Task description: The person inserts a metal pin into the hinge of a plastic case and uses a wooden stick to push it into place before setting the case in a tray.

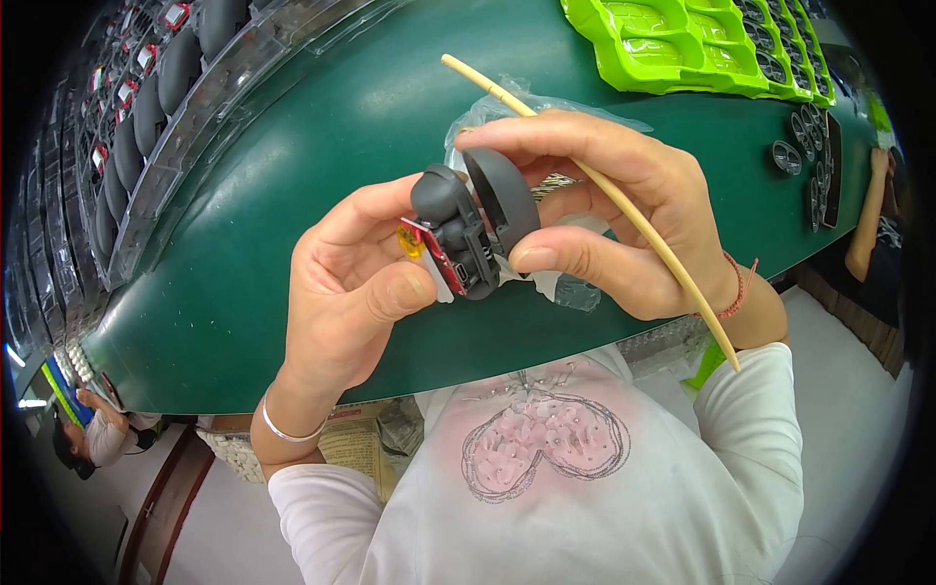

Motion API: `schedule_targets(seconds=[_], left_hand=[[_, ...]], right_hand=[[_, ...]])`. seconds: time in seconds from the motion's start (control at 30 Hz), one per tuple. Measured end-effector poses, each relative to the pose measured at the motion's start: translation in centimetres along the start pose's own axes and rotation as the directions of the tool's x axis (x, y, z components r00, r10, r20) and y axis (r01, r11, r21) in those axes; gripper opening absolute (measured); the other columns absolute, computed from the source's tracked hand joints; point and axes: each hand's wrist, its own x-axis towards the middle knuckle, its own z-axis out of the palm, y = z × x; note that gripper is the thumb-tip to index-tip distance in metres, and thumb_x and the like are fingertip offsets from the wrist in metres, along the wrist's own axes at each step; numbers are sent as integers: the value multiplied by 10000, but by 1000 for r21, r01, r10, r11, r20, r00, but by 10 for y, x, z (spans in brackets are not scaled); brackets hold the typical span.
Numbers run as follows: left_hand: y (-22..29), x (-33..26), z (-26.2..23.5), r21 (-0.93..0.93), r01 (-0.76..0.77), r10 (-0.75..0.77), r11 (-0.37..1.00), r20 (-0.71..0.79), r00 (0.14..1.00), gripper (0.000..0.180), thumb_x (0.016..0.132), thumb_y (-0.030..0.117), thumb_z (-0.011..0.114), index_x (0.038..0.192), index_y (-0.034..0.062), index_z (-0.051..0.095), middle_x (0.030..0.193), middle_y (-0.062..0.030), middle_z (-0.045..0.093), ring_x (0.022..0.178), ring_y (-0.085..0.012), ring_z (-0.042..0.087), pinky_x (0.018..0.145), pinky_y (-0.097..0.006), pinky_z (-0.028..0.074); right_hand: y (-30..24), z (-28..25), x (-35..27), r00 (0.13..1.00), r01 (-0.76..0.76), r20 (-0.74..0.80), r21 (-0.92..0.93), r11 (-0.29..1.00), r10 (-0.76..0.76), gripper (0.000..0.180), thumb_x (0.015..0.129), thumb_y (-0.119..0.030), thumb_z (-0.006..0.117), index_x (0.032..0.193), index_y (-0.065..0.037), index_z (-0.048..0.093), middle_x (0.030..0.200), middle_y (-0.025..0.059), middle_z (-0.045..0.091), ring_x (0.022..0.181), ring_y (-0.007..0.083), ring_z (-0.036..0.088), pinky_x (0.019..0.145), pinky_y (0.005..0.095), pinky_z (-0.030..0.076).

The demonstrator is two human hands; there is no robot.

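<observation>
Both my hands hold a small dark grey plastic device (468, 219) above the green table (292, 195). A red circuit board (429, 249) with a yellow part shows at its lower left side. My left hand (356, 283) grips the device's body from the left, thumb pressed near the board. My right hand (604, 214) pinches the device's rounded grey shell piece (507, 195) between thumb and forefinger. A thin wooden stick (624, 210) also lies across my right hand, running from upper left to lower right. A clear plastic bag (570, 288) lies under my hands.
Clear trays of dark grey shells (146, 117) line the table's left edge. Bright green moulded trays (702, 44) sit at the far right, with small round parts (809, 146) beside them. Another person's arm (868, 214) is at the right edge, and a seated person (93, 434) is at lower left.
</observation>
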Motion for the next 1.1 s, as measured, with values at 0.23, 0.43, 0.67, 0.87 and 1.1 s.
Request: schedule_targets(seconds=[0.23, 0.43, 0.67, 0.87, 1.1], left_hand=[[0, 0, 3, 30, 27, -26, 999, -33, 999, 543, 773, 183, 782, 1229, -5, 555, 1135, -102, 596, 1055, -197, 581, 934, -358, 470], [0, -1, 3, 36, 24, -22, 999, -60, 998, 540, 716, 157, 824, 1171, 1, 579, 1111, -87, 593, 1041, -190, 576, 922, -353, 471], [0, 0, 8, 12, 39, -37, 999, -114, 993, 512, 666, 74, 842, 1098, -7, 580, 1085, -102, 605, 999, -186, 596, 887, -337, 503], [-5, 0, 0, 36, -3, 6, 999, -76, 997, 480, 606, -22, 851, 1007, -3, 588, 1026, -99, 606, 946, -170, 611, 831, -313, 531], [-5, 2, -1, 160, -142, 146, 977, -15, 989, 476, 574, -93, 839, 976, -30, 591, 960, -101, 596, 902, -179, 630, 804, -327, 561]], right_hand=[[5, -1, 1, 999, 41, 5, -15, 999, -41, 478, 794, -19, 694, 1244, 35, 544, 1134, 142, 580, 998, 210, 635, 817, 302, 560], [6, 0, -1, 997, 75, -12, -5, 997, -76, 457, 801, -13, 682, 1236, 33, 550, 1128, 140, 578, 988, 210, 636, 823, 307, 565], [11, 1, -1, 996, 86, 4, 57, 995, -87, 457, 803, -55, 704, 1225, 37, 558, 1107, 134, 579, 992, 206, 618, 809, 307, 563], [12, 4, 0, 994, 104, 11, 149, 983, -107, 458, 803, -96, 718, 1217, 40, 576, 1050, 122, 595, 943, 188, 605, 818, 307, 549], [10, 2, 0, 997, 63, 32, 109, 992, -67, 482, 773, -113, 741, 1212, 25, 599, 965, 103, 613, 915, 169, 583, 782, 283, 542]])
